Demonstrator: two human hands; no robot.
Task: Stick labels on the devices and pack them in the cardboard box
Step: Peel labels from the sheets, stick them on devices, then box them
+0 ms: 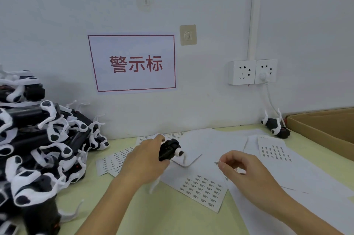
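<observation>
Left hand (pixel 142 155): grips one black device (pixel 168 150), lifted just above the tabletop (pixel 172 219) near its back edge. Right hand (pixel 240 167): pinches a small label (pixel 217 163) beside it. Step, judged: labelling; next the label needs pressing flat on the device body. Label sheets (pixel 204 189): spread mid-table. Unlabelled devices (pixel 44 139): heaped at left edge. Cardboard box (pixel 323 129): open, right back corner. Wall: red-framed sign (pixel 132 63), sockets (pixel 252 72).
</observation>
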